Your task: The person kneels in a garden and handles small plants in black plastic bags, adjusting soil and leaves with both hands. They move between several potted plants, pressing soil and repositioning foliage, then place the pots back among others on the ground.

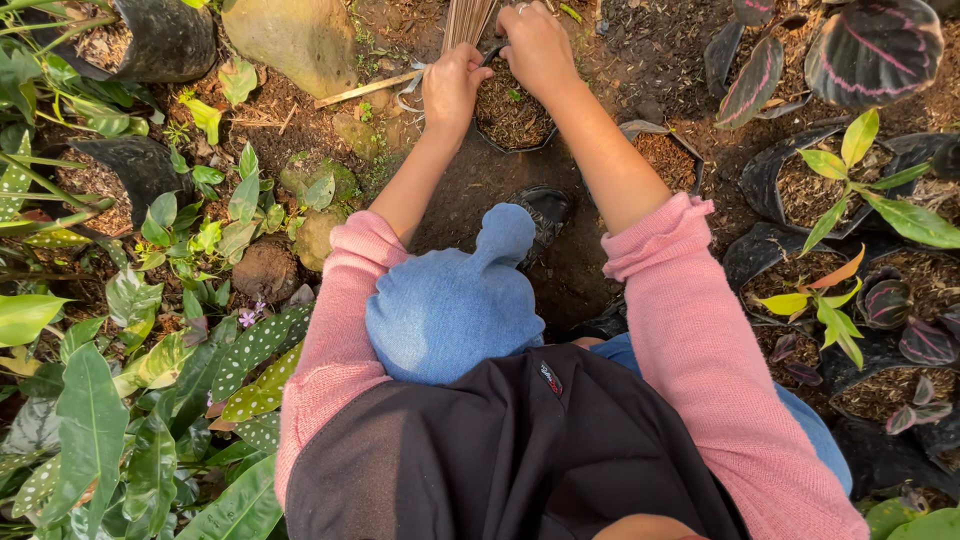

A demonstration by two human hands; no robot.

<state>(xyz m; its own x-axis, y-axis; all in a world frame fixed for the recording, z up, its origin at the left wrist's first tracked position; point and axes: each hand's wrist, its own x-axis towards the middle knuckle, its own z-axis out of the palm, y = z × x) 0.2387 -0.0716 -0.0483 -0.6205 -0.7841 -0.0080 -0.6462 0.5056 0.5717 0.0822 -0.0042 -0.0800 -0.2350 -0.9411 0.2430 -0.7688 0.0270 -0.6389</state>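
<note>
1. Head view: we crouch over a small black pot (512,112) of soil, far centre on the dirt ground (480,190), both pink sleeves (690,340) reaching forward.
2. Our left hand (455,90) is clenched at the pot's left rim, gripping pale strips (408,88).
3. Our right hand (537,48) curls over the far rim; what it grips we cannot tell.
4. Spotted leaves (250,350) lie near left; potted seedlings (840,170) stand right.

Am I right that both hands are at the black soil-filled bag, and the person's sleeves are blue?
Not quite. In the head view both hands, left hand and right hand, are at the black soil-filled bag, but the sleeves are pink, not blue.
</note>
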